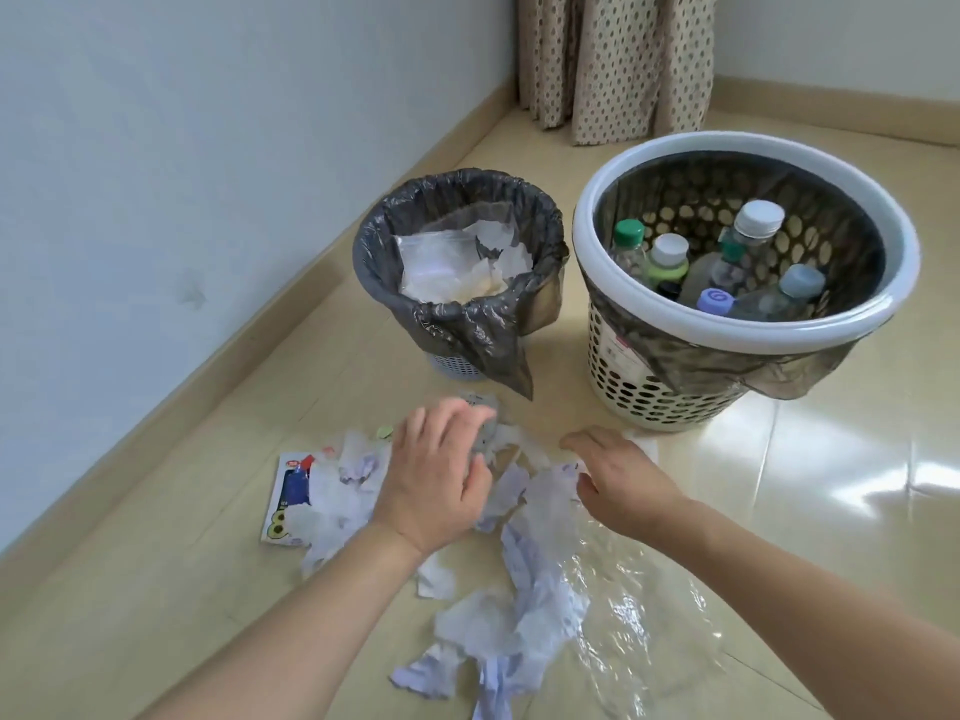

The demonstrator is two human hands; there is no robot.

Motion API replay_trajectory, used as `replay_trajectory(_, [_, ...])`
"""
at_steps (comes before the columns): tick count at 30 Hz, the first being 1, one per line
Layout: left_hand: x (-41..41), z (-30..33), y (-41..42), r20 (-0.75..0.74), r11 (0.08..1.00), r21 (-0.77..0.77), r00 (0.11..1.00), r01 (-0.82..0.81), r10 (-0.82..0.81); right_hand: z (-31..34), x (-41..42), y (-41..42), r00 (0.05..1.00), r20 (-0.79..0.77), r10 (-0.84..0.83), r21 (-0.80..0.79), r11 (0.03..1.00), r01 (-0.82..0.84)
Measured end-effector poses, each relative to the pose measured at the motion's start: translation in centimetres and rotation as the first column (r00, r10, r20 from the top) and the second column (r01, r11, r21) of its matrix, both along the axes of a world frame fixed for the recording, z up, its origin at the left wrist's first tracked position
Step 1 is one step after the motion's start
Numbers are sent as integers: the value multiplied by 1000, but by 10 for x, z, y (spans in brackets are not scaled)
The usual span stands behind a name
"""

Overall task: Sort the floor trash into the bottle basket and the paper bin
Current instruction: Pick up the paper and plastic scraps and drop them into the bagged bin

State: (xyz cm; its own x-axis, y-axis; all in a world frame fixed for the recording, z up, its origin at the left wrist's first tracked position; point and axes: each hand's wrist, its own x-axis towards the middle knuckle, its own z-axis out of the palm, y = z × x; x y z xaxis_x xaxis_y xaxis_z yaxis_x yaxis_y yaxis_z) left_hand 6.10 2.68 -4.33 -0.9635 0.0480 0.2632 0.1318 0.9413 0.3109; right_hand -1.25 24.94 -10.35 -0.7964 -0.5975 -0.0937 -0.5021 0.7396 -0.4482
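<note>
Torn white and pale purple paper scraps (524, 589) lie heaped on the floor in front of me, next to a clear plastic film (639, 595). My left hand (436, 475) reaches over the far end of the heap, its fingers and thumb curled round a grey crumpled wad (485, 439). My right hand (618, 480) is beside it, pinching the edge of a pale paper scrap (553, 483) between thumb and fingers. Behind the heap stands the paper bin (374, 241) with a black liner, holding paper and plastic. To its right, the white-rimmed bottle basket (587, 220) holds several capped bottles.
A printed wrapper (291, 491) lies at the left edge of the heap. A white wall with a beige skirting runs along the left. A dotted curtain (613, 65) hangs in the far corner. Glossy tiled floor spreads to the right of the basket.
</note>
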Motion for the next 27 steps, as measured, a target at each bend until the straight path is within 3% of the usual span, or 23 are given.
replay_trajectory(3, [14, -31, 30, 436, 991, -65, 897, 118, -78, -21, 3, 13, 987, 111, -115, 162, 982, 96])
replay_trajectory(5, [17, -46, 46, 583, 976, -136, 810, 173, -62, -28, 0, 11, 980, 144, -140, 185, 976, 112])
replay_trajectory(10, [14, -55, 57, 532, 971, -224, 845, 87, 48, -37, -12, 3, 975, 164, -152, 189, 975, 120])
replay_trajectory(14, [11, -50, 42, 519, 993, -117, 852, -12, 72, -43, -15, -1, 977, 162, -140, 189, 976, 108])
replay_trajectory(16, [11, -47, 30, 561, 993, 8, 822, -119, 94, -45, -18, -2, 977, 166, -136, 198, 975, 102])
replay_trajectory(20, [13, -41, 8, 673, 907, 194, 723, -374, 154, -40, -22, -6, 961, 224, -161, 160, 979, 126])
replay_trajectory(27, [20, -13, -8, 693, 850, 241, 696, -469, 188, -31, -13, -15, 979, 173, -109, 230, 971, 67])
